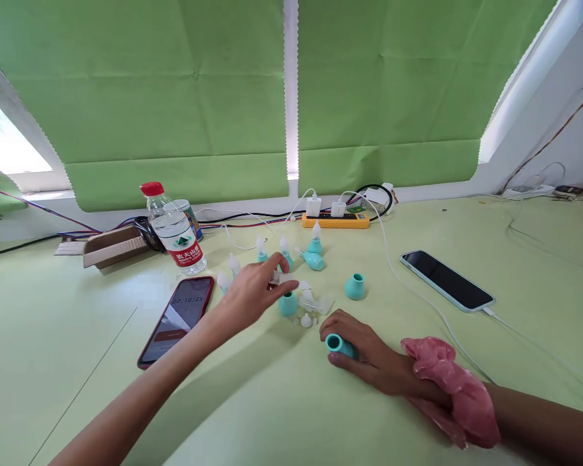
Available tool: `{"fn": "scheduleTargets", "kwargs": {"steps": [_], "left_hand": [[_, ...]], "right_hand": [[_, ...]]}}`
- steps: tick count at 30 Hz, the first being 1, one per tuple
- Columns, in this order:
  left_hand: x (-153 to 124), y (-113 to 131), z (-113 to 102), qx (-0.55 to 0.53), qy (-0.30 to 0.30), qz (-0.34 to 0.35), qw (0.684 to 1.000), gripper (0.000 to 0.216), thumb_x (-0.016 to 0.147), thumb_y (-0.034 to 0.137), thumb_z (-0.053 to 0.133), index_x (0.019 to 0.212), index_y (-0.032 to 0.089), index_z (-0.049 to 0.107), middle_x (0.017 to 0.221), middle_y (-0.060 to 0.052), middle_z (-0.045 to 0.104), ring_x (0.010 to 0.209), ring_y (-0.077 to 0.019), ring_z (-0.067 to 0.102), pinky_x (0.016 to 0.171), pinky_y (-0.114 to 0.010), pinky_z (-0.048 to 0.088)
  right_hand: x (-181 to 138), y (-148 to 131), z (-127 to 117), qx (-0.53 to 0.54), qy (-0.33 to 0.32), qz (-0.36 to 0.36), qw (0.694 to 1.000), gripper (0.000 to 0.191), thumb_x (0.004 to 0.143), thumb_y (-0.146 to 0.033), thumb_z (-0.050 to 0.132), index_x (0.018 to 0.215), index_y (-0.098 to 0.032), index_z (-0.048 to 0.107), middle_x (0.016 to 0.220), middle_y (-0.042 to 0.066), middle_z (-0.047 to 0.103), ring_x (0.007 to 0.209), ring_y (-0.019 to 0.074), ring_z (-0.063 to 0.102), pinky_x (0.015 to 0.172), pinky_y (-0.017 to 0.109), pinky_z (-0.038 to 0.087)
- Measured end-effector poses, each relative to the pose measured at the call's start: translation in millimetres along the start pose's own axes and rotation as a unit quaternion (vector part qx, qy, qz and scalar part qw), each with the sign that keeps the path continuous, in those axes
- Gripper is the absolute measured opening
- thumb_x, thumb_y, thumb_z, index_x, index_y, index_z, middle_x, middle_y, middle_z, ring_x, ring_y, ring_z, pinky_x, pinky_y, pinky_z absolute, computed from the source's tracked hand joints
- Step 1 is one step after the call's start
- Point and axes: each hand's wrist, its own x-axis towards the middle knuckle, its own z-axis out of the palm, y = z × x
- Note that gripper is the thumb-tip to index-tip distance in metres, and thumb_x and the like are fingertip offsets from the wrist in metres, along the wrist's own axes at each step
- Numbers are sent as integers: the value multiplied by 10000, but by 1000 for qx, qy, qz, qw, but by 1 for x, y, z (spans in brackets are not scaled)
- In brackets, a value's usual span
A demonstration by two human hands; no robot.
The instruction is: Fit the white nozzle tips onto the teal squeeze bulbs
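Note:
My left hand point(255, 291) reaches forward over a cluster of small teal bulbs and clear plastic tips, its fingers pinched on a clear plastic piece point(282, 279). My right hand point(364, 356) rests on the table, closed round a teal rubber bulb point(339, 345) whose open mouth faces left. A pink scrunchie point(449, 388) sits on that wrist. One teal bulb point(287, 304) stands just under my left fingers, another point(355, 287) stands alone to the right. Assembled teal pieces with white tips point(315, 241) stand further back.
A red-cased phone point(177, 318) showing a timer lies left of my left arm. A water bottle point(175, 230) and an open cardboard box point(109, 246) stand at the back left. A yellow power strip point(336, 221) with chargers is behind; a second phone point(447, 280) charges at right.

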Motion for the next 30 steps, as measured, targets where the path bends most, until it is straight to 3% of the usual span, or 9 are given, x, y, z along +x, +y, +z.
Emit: {"fn": "scheduleTargets", "kwargs": {"steps": [3, 7, 12, 17, 22, 25, 30], "left_hand": [[12, -19, 11, -23, 23, 31, 999, 170, 768, 302, 478, 892, 193, 519, 759, -3, 564, 634, -126, 518, 553, -213, 386], [30, -31, 34, 14, -34, 51, 998, 228, 800, 231, 402, 944, 159, 562, 893, -58, 589, 745, -149, 551, 664, -245, 419], [46, -32, 46, 41, -116, 81, 989, 272, 826, 191, 345, 852, 136, 610, 795, -58, 640, 732, -161, 580, 648, -242, 414], [42, -34, 35, 44, -106, 79, 990, 297, 848, 209, 306, 935, 138, 581, 856, -63, 638, 795, -167, 577, 694, -247, 407], [16, -36, 0, 80, 1, 58, 995, 324, 856, 277, 285, 1036, 149, 520, 964, -73, 598, 817, -168, 559, 725, -262, 410], [1, -41, -25, 171, 40, 21, 984, 345, 819, 349, 362, 1074, 165, 502, 1010, -85, 567, 912, -220, 524, 751, -310, 407], [-11, -53, -45, 209, -74, -22, 975, 375, 772, 375, 427, 1088, 182, 491, 1055, -85, 528, 868, -224, 539, 730, -327, 410]], "right_hand": [[2, 2, 2, 1, 26, 19, 999, 139, 829, -292, 439, 924, -196, 475, 929, 46, 443, 861, 146, 442, 767, 278, 390], [3, 6, 4, -8, 61, 40, 997, 168, 815, -291, 463, 949, -197, 499, 900, 42, 455, 791, 134, 469, 709, 262, 410], [4, 10, 6, -15, 100, 35, 994, 128, 793, -261, 499, 890, -181, 523, 826, 36, 521, 741, 132, 494, 667, 259, 413], [7, 6, -3, -47, 154, -15, 987, 151, 763, -256, 544, 895, -182, 547, 841, 48, 563, 786, 153, 531, 699, 277, 431], [33, -2, -44, -119, 237, -28, 964, 180, 738, -304, 569, 876, -188, 559, 838, 47, 609, 790, 175, 566, 716, 289, 446], [55, 5, -61, -202, 208, -6, 957, 203, 742, -306, 550, 892, -172, 575, 874, 57, 626, 805, 190, 579, 747, 300, 439], [78, 34, -56, -359, 35, 114, 926, 247, 755, -287, 513, 923, -122, 587, 847, 85, 640, 796, 210, 586, 721, 284, 424]]}}
